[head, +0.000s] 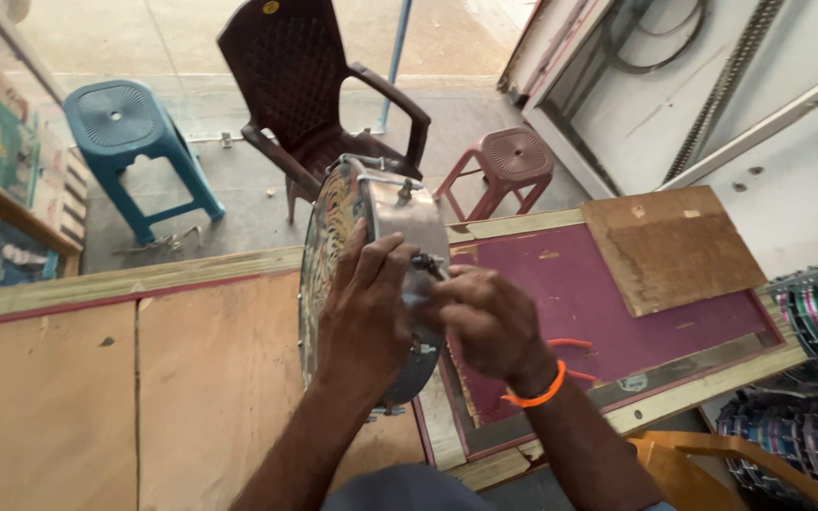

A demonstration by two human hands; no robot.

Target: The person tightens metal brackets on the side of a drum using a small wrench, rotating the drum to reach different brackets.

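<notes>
A person steadies a round metal-shelled drum (371,274) on its edge at a wooden workbench (125,378), both hands working its rim.

The drum stands upright on the bench's near middle, its patterned head facing left and its shell toward the right. The left hand (366,317) lies pressed over the rim with fingers spread across the shell; the right hand (485,322), an orange band at the wrist, pinches a small tuning bolt (428,265) on the rim. To the right lies a maroon recessed panel (579,303) with a plywood piece (669,246) at its far corner. Beyond the bench's far edge stand a blue stool (130,142), a brown plastic chair (319,95) and a red stool (508,170) on open floor.
</notes>
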